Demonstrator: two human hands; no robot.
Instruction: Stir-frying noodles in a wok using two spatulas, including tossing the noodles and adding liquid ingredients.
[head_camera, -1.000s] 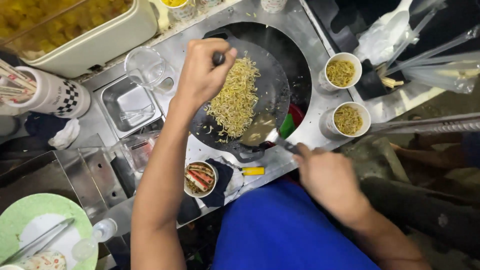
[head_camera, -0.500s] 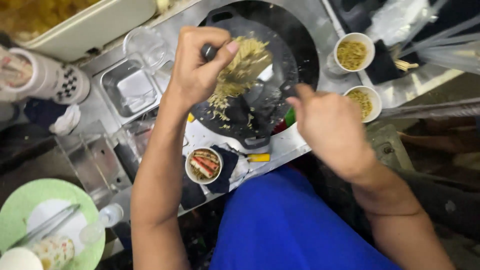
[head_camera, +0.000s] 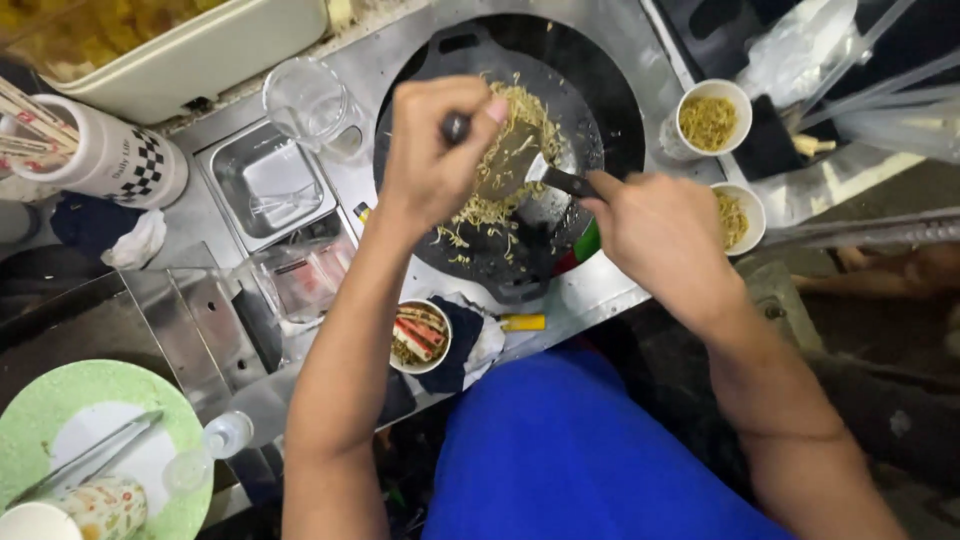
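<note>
A round black griddle pan (head_camera: 600, 110) sits on a steel counter with a pile of pale noodles (head_camera: 505, 165) on it. My left hand (head_camera: 435, 150) is closed around a dark tool handle over the noodles. My right hand (head_camera: 660, 235) grips the black handle of a metal spatula (head_camera: 548, 170) whose blade lies in the noodles. Both hands hover over the pan's near half. Part of the noodle pile is hidden under my left hand.
Two paper cups of noodles (head_camera: 708, 120) (head_camera: 735, 215) stand right of the pan. A small bowl of sliced food (head_camera: 418, 335) sits at the front edge. A clear jug (head_camera: 305, 100), a steel tub (head_camera: 262, 185), a chopstick holder (head_camera: 95, 150) and a green plate (head_camera: 60, 400) lie left.
My right hand moved from the pan's front edge up over the pan and now works the spatula in the noodles. My left hand stayed on its tool; the noodles were pushed together.
</note>
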